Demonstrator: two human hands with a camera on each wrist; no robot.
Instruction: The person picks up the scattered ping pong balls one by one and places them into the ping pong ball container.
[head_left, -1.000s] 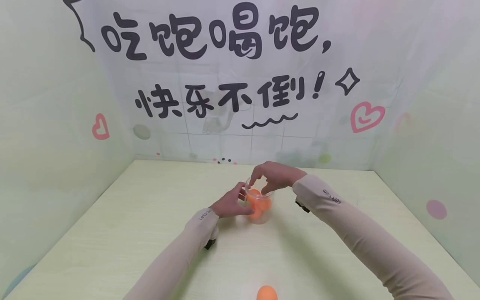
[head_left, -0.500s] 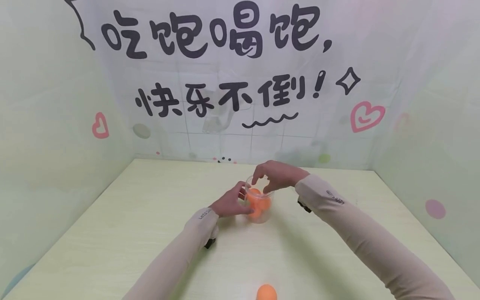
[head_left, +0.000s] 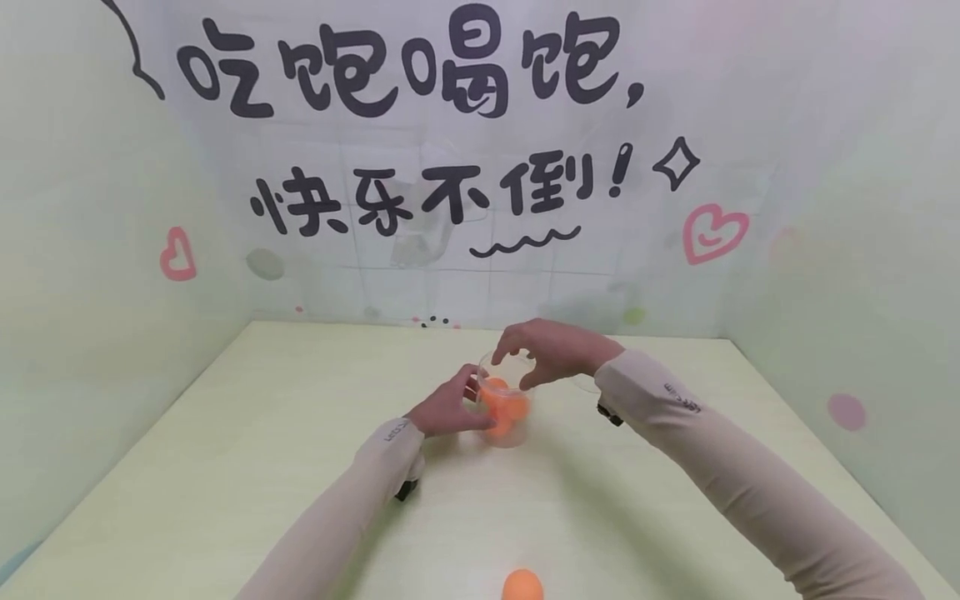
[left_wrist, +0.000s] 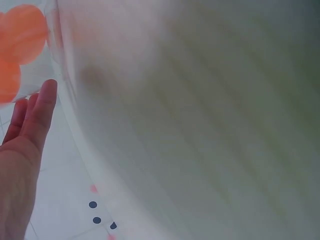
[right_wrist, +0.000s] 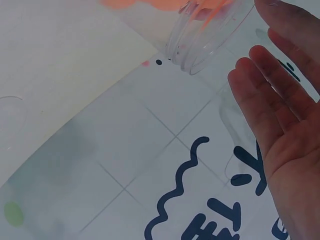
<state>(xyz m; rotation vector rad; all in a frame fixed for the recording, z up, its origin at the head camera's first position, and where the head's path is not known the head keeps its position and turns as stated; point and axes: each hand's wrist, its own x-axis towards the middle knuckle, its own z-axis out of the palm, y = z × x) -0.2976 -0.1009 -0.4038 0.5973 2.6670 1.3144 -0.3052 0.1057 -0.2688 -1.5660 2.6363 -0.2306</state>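
Observation:
A clear plastic jar (head_left: pixel 516 437) with a threaded neck (right_wrist: pixel 186 42) stands on the table, with several orange balls (head_left: pixel 516 407) that look like ping-pong balls inside. My left hand (head_left: pixel 442 408) holds its side, thumb in front and fingers behind. Just above the jar's mouth hovers my right hand (head_left: pixel 557 350), its fingers bent downward and spread, with nothing between them. In the right wrist view the right palm (right_wrist: pixel 295 145) shows bare, and its fingertips lie a little away from the rim. One more orange ball (head_left: pixel 522 586) lies near the front.
A thin clear round disc, like a lid (head_left: pixel 585 383), lies on the table (head_left: pixel 300 467) by the right wrist; its edge also shows in the right wrist view. Printed cloth walls (head_left: pixel 360 292) enclose the table at the back and both sides.
The right fingers have risen slightly from the jar's rim and shifted right relative to it. The left hand keeps its hold. The head view has turned a little, and the clear disc now shows.

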